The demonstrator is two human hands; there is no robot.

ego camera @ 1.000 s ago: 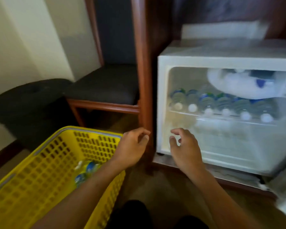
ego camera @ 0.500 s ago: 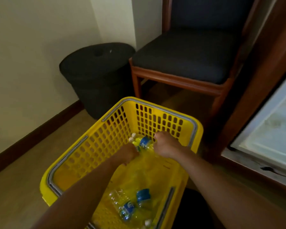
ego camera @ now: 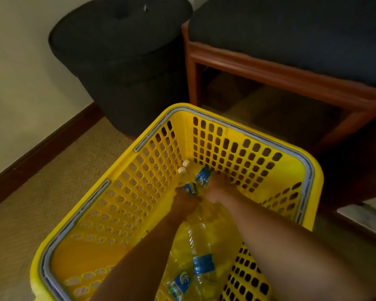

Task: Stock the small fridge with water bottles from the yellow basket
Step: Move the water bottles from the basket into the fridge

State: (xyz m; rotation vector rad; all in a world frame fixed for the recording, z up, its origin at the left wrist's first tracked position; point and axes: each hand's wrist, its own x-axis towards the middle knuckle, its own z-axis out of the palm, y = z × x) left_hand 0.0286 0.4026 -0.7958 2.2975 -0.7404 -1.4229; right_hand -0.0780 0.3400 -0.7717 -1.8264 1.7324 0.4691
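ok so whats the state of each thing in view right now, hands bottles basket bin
left hand: down in the basket, closed on a bottle
right hand: down in the basket, closed on a bottle
two far bottles: side by side, capped, gripped by the hands
two near bottles: lying loose on the basket floor
yellow basket: on the carpet, handles folded down on the rim
black bin: lid on
chair: seat bare

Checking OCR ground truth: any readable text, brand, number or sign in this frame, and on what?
None can be read for certain.
Blue label on the bottle under the left hand: white print, blurred.
Blue label on the bottle under the right hand: white logo, unreadable.
Label on the near upright-lying bottle: too blurred.
Label on the nearest bottle: white script logo, not legible.
Yellow basket, black bin, chair: no text.
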